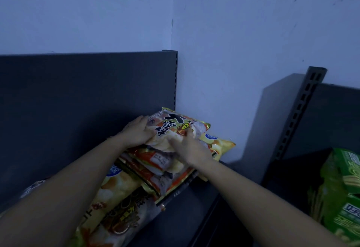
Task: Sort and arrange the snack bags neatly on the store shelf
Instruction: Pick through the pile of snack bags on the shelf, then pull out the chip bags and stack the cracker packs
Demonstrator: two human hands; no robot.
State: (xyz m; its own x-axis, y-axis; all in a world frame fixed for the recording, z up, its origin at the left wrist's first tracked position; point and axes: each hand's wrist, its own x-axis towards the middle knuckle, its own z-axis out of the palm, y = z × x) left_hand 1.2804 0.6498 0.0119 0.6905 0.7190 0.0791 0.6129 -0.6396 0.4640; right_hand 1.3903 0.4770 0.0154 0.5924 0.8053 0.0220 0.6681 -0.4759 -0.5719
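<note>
Forearms come in from 7 and 5 o'clock, bare, meeting near frame centre.

Left hand (136,132): grips the left edge of the top bag (175,124), fingers wrapped on the edge, thumb on the face.

Right hand (188,147): lies on the bag's near right part, fingers spread and fairly straight, pressing down rather than grasping.

Top bag: glossy and puffy, with gold trim at the seams, a pale purple-white ground and a red-orange patch with a round badge. It lies flat on the stack (155,166), long side running from 10 to 4 o'clock, close to the shelf's back right corner.
- Writing: large black Chinese characters that read like 大雪饼. Smaller print is too blurred to read.

Stack: several like bags, red-orange and pale, overlapping untidily. One shows a white label whose print is unreadable.

Yellow bag (221,145): pokes out from under the stack at 4 o'clock, past the shelf end. It carries a blue oval badge with illegible text.

Front bag (116,200): lies at 7 o'clock, partly under the left forearm, with dark characters I can't make out.

Shelf (185,209): dark grey, with a dark back panel (78,100) and a slotted post (176,81) at 12 o'clock.

Green boxes (346,188): at 4 o'clock on a neighbouring unit. Their white characters are cut off by the frame.

Wall (233,32): pale and cracked.
</note>
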